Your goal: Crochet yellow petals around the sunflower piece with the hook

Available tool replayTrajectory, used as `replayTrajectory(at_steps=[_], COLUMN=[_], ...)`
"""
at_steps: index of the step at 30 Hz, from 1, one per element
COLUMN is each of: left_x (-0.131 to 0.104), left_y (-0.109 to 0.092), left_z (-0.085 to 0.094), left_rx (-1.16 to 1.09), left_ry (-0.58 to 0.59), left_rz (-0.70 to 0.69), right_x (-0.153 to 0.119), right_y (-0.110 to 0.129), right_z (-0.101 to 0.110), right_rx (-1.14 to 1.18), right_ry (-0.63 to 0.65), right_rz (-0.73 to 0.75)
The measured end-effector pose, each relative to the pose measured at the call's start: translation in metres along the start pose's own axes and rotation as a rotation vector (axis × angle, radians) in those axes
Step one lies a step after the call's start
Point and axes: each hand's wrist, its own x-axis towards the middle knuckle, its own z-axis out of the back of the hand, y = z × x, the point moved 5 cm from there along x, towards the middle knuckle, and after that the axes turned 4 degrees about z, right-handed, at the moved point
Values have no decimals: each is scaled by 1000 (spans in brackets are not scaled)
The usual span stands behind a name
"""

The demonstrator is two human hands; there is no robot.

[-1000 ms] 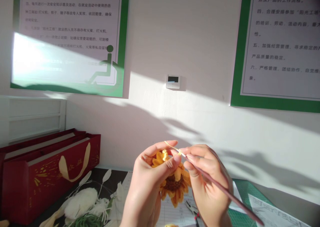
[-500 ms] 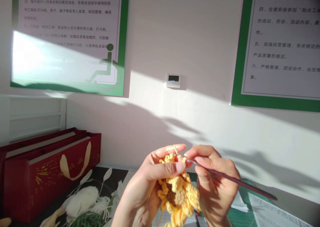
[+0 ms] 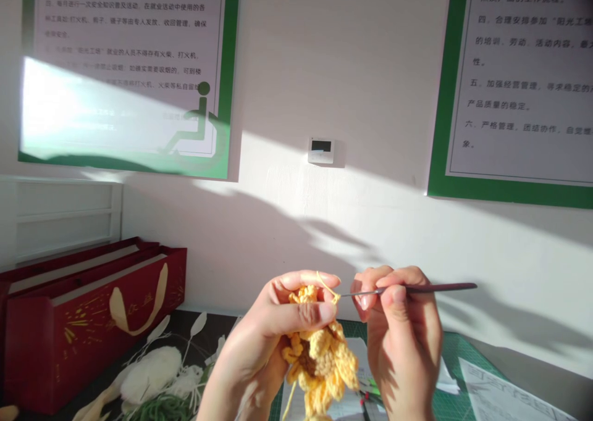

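Wall: white, sunlit, fills 12 o'clock; two green-framed posters at 10 and 2, a small display between them.
Desk: along 6 o'clock, part covered by a green mat and papers.
Bags: red, at 8 o'clock; white and green yarn lies beside them.
Flower: yellow, crocheted, held up at 6 o'clock; many petals look finished, the top edge is in work, the rest I cannot judge.
Left hand: closed on the flower, yarn strand over the forefinger.
Right hand: pinched on the hook, tip at the flower's top.
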Motion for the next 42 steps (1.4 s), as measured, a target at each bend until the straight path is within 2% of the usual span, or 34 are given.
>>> replayTrajectory(at_steps=[4,8,10,13,15,17,21,23,26,32,42], left_x=[0,1,1,-1,-4,-5,-6,-7,-9,-9,-7], left_y=[1,2,0,-5,-5,-4,-3,-3,-5,-3,-7], left_z=[4,1,-3,-7,-10,-11,-9,-8,-7,-6,-7], left_rx=[-30,-39,4,102,128,135,115,114,151,199,206], left_ry=[-16,25,17,-76,-123,-162,-206,-241,-304,-303,-238], left_rz=[44,62,3,-152,-203,-204,-190,-210,-249,-237,-264], right_x=[0,1,-2,-10,-15,-15,-9,-9,-9,-7,-4], right_y=[2,-6,-13,-26,-30,-30,-16,-11,-8,-10,-16], right_z=[-1,-2,-4,-9,-11,-11,-8,-7,-5,-9,4], right_rx=[-2,106,179,252,276,209,-118,-201,-256,-166,-108], right_ry=[-3,-42,-64,-77,-52,-13,72,61,15,98,38], right_rz=[6,-165,-299,-505,-576,-519,-162,-38,48,-15,-126])
